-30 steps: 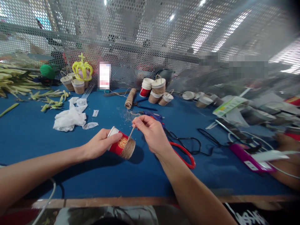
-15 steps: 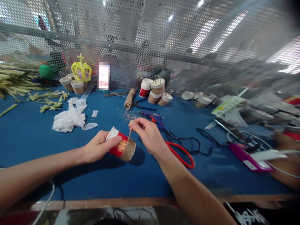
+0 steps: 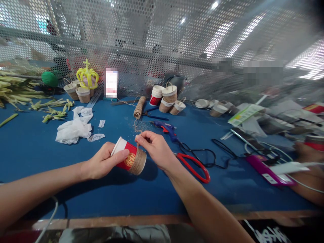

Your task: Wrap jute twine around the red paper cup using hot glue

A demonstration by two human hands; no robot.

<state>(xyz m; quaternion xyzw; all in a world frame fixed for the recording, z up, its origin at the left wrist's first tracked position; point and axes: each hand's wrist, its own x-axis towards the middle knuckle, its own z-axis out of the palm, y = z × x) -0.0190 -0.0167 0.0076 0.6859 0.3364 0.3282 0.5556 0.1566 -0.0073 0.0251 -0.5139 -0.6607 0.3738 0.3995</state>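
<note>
My left hand (image 3: 102,163) is closed around a red paper cup (image 3: 126,158) held on its side, rim to the left. The cup's bottom end is wrapped in brown jute twine (image 3: 139,162). My right hand (image 3: 155,149) pinches the twine strand right at the cup's upper edge. The strand runs back across the blue table to a twine spool (image 3: 139,107).
Red-handled scissors (image 3: 194,166) and a blue glue gun (image 3: 167,129) with a black cord lie right of my hands. Twine-wrapped cups (image 3: 169,98) stand at the back, with a yellow crown (image 3: 87,76) and crumpled white plastic (image 3: 74,128) to the left. Another person's hand (image 3: 307,153) rests far right.
My right hand has moved down and left, bringing the pinched twine from above the cup onto it. The left hand has tilted the cup slightly.
</note>
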